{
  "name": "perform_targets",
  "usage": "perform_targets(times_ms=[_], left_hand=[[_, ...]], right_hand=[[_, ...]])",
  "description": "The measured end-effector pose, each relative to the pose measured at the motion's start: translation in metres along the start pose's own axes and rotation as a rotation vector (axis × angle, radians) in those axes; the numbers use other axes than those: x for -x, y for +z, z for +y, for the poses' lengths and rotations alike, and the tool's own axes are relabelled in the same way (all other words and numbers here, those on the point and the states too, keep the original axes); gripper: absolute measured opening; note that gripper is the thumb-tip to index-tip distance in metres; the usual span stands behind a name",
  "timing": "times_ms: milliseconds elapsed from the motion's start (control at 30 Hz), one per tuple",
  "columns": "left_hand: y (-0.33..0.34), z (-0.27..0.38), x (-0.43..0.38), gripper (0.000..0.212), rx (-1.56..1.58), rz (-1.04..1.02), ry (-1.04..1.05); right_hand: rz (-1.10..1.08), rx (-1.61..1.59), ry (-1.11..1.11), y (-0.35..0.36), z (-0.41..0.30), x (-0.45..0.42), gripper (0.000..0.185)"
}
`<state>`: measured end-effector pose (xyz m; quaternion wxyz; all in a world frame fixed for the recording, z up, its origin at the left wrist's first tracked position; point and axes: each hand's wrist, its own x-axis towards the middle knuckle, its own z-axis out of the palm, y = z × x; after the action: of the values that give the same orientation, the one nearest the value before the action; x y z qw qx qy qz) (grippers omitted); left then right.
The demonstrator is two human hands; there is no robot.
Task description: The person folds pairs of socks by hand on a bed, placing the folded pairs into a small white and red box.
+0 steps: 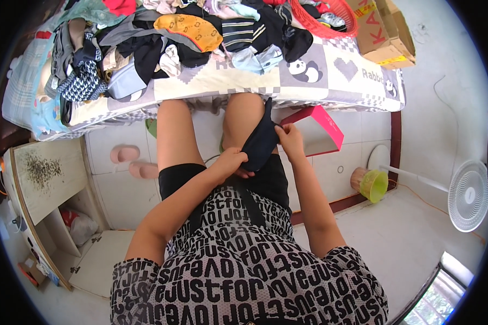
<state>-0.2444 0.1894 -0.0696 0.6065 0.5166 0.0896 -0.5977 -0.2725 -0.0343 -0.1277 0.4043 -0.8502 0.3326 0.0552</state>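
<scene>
A dark navy cloth garment (261, 146), whose exact kind I cannot tell, is stretched between my hands over my right thigh. My left hand (232, 161) grips its lower left edge, with some fingertips showing beneath the cloth. At its upper right edge, my right hand (288, 136) pinches the fabric between thumb and fingers. Beyond my knees, a heap of mixed clothes lies on the bed, among them an orange patterned piece (189, 31), a striped black piece (238, 34), light blue socks (258, 59) and a black-and-white houndstooth cloth (82, 81).
A panda-print sheet (341, 87) covers the bed, which holds a red plastic basket (349, 20) and a cardboard box (384, 38). Below stand a pink box (329, 129), pink slippers (125, 154), a green bin (374, 186), a white fan (469, 196) and an open cabinet (51, 178).
</scene>
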Motion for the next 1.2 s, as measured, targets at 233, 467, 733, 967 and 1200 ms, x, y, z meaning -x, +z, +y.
perform_targets(times_ms=[233, 467, 733, 967, 1200], left_hand=[[-0.007, -0.005, 0.005, 0.038, -0.026, -0.013, -0.016], [-0.007, -0.006, -0.001, 0.041, 0.01, 0.016, -0.038], [0.005, 0.009, -0.015, 0.04, 0.018, 0.063, -0.101], [0.014, 0.019, -0.027, 0.04, 0.063, 0.1, -0.14], [0.014, 0.02, -0.036, 0.041, 0.046, 0.122, -0.135]], right_hand=[[0.056, -0.866, 0.436, -0.023, 0.05, -0.017, 0.025], [0.364, -1.521, 0.847, -0.036, 0.174, -0.117, 0.046], [0.648, -1.69, 0.725, -0.052, 0.219, -0.161, 0.03], [1.125, -1.266, 0.327, -0.112, 0.199, -0.096, 0.015], [0.757, -0.229, -0.083, -0.238, 0.041, -0.027, 0.013]])
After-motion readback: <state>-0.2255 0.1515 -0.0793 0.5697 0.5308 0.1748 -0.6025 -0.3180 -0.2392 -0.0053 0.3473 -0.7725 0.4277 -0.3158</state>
